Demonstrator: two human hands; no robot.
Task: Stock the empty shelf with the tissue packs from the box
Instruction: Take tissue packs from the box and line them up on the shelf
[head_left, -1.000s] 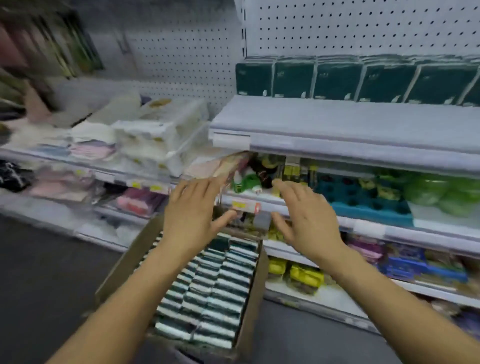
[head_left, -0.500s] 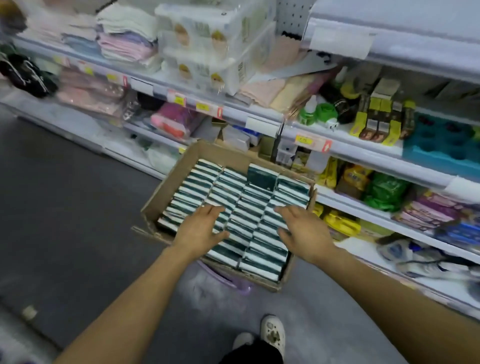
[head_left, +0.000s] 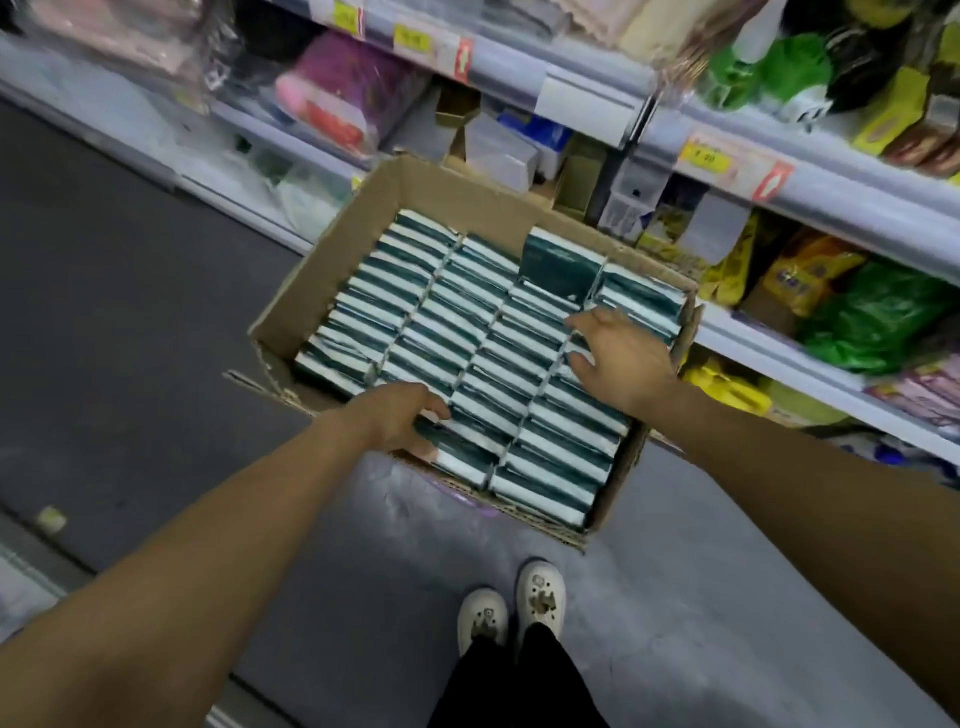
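box (head_left: 332, 244): mid-frame, brown cardboard | tissue packs (head_left: 467, 364): dark green, white-edged, four rows | left hand (head_left: 395, 418): fingers curled onto near packs | right hand (head_left: 623, 358): fingers spread, released

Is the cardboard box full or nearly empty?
Nearly full: the cardboard box holds four close rows of tissue packs, edge up.

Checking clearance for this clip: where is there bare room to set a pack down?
Bare grey floor left of the box and between box and shoes. Crowded: tissue packs fill the box; the shelves behind are packed.
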